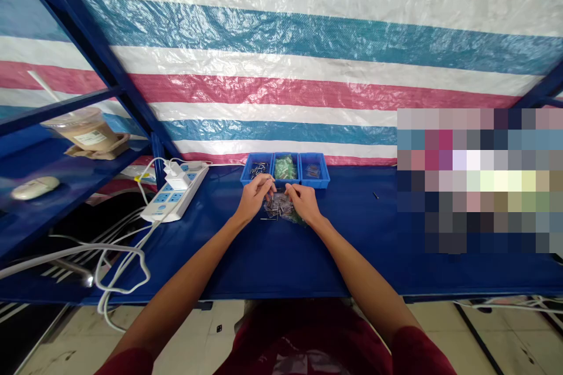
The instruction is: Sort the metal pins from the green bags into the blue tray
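Note:
My left hand and my right hand meet over a small heap of mixed parts on the blue table. The heap holds thin metal pins and some green pieces. Both hands have their fingers curled in a pinch at the top of the heap; what each pinches is too small to name. Just behind the hands stand three small blue bins in a row: the left bin with dark metal pins, the middle bin with green pieces, the right bin with a few brownish parts.
A white power strip with plugs and white cables lies at the table's left. A shelf at left holds a lidded drink cup and a white mouse. A striped tarp backs the table. One loose pin lies to the right.

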`<state>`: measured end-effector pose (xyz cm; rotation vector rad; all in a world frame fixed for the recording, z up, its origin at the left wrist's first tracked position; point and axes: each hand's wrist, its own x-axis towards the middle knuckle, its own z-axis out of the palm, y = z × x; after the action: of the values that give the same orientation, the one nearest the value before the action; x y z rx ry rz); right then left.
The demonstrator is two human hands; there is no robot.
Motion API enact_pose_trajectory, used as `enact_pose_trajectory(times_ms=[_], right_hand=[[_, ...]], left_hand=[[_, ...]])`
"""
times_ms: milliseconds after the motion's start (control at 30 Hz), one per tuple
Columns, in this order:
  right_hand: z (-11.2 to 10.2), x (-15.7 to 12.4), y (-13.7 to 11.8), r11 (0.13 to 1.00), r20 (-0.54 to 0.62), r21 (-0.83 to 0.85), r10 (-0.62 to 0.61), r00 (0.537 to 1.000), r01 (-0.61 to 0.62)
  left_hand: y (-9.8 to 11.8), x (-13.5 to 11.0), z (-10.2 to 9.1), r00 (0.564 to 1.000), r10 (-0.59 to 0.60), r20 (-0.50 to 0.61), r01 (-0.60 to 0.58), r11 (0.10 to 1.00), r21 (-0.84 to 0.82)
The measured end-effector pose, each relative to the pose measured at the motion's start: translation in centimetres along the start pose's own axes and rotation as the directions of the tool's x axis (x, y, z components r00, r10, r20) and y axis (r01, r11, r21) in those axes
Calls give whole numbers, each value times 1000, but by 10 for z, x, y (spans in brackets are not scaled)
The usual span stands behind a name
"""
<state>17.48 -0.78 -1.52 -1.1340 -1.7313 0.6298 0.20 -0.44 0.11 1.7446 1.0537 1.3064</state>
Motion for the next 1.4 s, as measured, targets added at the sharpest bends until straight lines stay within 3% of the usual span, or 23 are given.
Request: enact_pose_trajectory(times_ms=[100, 200, 367, 500, 800, 933, 1033, 1100, 1233, 1300, 1400], right_hand=[[-4, 1, -2, 1000, -125, 7, -12, 992, 13], [-6, 0, -4, 997, -153, 51, -44, 987, 52], [-3, -1, -3, 990, -26, 83, -115, 993, 116], [0, -1, 0, 987, 38, 78, -146, 989, 142], [0, 1, 1, 984, 0, 176, -3, 1000, 3], [3, -1, 0, 984, 64, 178, 11, 998, -23], [3, 0, 0, 995, 21, 99, 2, 1000, -5], [0, 0, -1, 998, -63, 67, -1, 998, 5], [-7, 1, -4, 995, -185, 89, -16, 983, 33], [-8, 1, -5, 993, -165, 97, -50, 985, 67], [-7, 0, -6, 987, -70, 100, -119, 990, 125]], left_hand=[[-3, 1, -4, 999, 36, 27, -40, 981, 188], [-4, 1, -6, 996, 66, 64, -79, 966, 244], [2, -1, -5, 987, 17, 161, -51, 977, 208], [7, -3, -4, 989, -30, 142, 7, 987, 159], [-4, 0, 1, 995, -88, 51, 92, 993, -74], [-5, 2, 5, 999, -47, -14, 46, 995, -91], [-2, 1, 4, 1000, -16, -11, 14, 995, -101], [0, 0, 2, 1000, 4, 17, -3, 999, -46], [1, -1, -4, 993, 110, 44, -117, 968, 223], [0, 0, -6, 988, 139, 69, -152, 949, 275], [-1, 1, -8, 992, 91, 86, -108, 969, 222]])
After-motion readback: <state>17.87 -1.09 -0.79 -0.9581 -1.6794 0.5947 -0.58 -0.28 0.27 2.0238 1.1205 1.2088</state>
